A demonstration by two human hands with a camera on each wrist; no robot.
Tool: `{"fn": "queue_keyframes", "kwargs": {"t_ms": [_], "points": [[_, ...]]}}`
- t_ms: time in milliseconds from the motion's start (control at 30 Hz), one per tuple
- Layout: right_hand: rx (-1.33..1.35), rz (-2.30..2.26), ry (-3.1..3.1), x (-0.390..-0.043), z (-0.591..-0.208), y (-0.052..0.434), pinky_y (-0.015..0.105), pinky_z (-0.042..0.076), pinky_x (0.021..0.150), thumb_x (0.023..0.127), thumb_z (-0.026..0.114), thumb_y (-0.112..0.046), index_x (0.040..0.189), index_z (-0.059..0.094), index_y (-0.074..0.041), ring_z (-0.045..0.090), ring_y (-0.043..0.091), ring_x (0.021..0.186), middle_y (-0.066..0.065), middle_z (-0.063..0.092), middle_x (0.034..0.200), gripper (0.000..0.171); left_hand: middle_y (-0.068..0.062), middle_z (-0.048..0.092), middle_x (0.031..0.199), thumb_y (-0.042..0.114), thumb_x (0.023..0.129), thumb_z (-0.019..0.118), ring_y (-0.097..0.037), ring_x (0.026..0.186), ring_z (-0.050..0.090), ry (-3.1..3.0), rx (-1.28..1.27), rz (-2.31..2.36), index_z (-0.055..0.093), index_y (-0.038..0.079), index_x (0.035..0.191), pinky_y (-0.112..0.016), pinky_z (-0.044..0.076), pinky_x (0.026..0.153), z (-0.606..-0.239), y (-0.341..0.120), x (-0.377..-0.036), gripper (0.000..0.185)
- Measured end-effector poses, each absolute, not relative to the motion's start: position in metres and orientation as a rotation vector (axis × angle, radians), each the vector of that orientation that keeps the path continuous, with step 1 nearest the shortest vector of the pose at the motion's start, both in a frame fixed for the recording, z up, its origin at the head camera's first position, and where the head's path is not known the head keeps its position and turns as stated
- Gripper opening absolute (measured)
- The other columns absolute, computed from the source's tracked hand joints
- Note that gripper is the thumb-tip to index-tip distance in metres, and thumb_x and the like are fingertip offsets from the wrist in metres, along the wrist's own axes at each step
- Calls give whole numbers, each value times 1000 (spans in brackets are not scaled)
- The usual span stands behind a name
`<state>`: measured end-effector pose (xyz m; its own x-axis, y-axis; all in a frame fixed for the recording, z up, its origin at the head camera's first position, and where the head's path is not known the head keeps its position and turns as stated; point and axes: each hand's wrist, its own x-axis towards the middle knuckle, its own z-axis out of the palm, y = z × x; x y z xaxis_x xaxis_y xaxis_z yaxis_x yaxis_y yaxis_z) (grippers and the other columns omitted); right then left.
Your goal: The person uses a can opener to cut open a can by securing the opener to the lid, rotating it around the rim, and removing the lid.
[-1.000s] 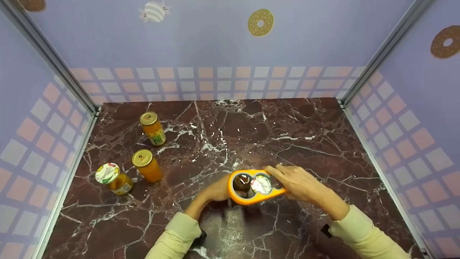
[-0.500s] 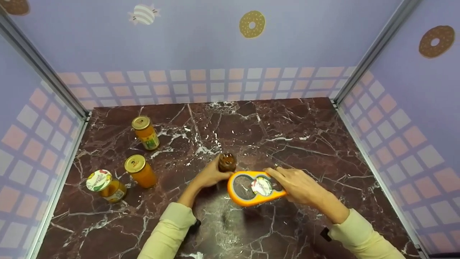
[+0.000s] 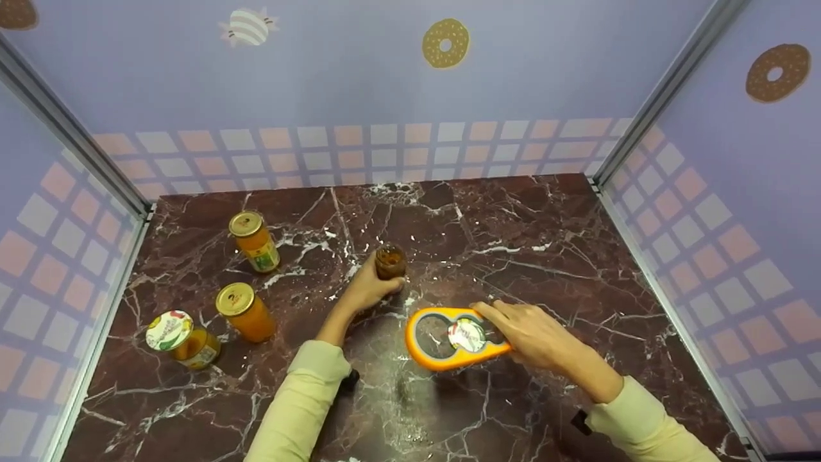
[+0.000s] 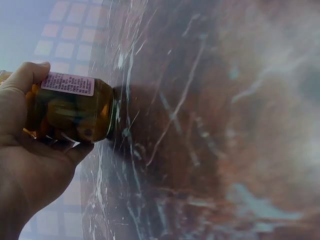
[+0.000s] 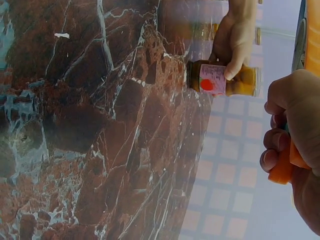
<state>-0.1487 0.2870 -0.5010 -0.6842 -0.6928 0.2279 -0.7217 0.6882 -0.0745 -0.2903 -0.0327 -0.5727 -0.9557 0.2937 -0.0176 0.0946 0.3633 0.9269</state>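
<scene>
- Overhead, from the head view, the left hand (image 3: 367, 287) wraps its fingers round an open jar (image 3: 390, 261) standing on the marble table (image 3: 545, 212), while the right hand (image 3: 529, 328) grips an orange opener (image 3: 449, 337) just beside it; a lid (image 3: 466, 334) sits in the opener's smaller ring.
- Well off to the left stand three capped jars: one with a gold lid (image 3: 254, 240), a second (image 3: 244, 311), and a printed-lid one (image 3: 181, 338). Nothing blocks the hands.
- Left wrist view: fingers clamped on the jar (image 4: 70, 107), its mouth cut off by the hand.
- Right wrist view: curled fingers (image 5: 285, 145) pinch the opener (image 5: 287, 167), mostly out of frame; the jar (image 5: 222, 78) is beyond.
</scene>
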Motion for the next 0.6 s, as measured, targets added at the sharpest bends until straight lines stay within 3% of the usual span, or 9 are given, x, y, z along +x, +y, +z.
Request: {"fn": "queue_keyframes", "kwargs": {"t_ms": [367,600], "points": [[1137,263,-2718,-152,-503,289,41,56,63,59,93,-4,142,48,-18,58,19,73,-1,54,93,95,-25,64,125,16,84,79,-40,118,60,2474,299,1668,48,-2,137,-53,43,108,-574,-32,-325,64],[1142,271,-2712,-156,-504,291,41,57,62,61,94,-9,144,49,-18,58,19,72,0,56,94,94,-25,63,128,17,85,79,-39,120,58,2463,276,1656,45,-1,143,-50,43,108,-571,-21,-340,69]]}}
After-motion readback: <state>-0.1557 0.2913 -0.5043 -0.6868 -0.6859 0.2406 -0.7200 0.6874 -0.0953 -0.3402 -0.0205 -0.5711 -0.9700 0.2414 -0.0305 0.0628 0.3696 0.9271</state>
